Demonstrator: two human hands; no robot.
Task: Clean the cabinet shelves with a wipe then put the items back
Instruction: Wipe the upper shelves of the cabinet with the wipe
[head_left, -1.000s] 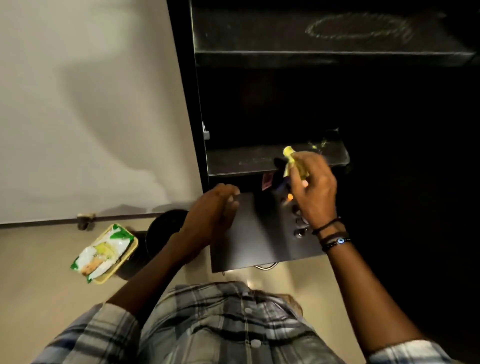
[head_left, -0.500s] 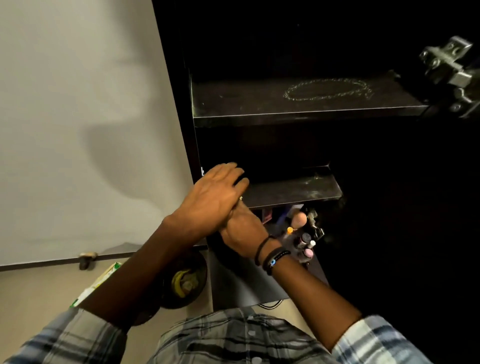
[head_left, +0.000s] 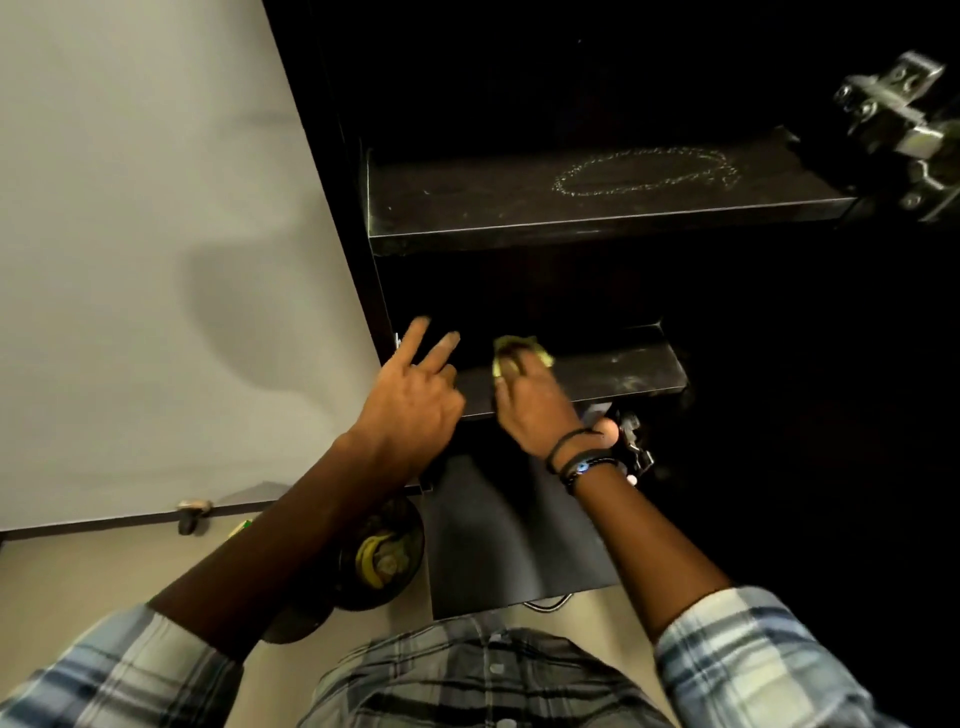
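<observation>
Yellow wipe (head_left: 506, 353) pressed under right hand (head_left: 535, 405) on narrow lower shelf (head_left: 623, 371) of dark cabinet, left hand (head_left: 410, 400) beside it, fingers spread and empty, dusty upper shelf (head_left: 493, 208) above.

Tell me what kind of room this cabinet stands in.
Probably a home room, perhaps a bedroom or kitchen corner: a dark cabinet with dusty shelves, a door hinge, and a bowl of bananas on the floor.

Left hand (head_left: 410, 400) raised with fingers spread, right hand (head_left: 535, 402) palm-down, fingers pressed flat, both forearms extended
</observation>
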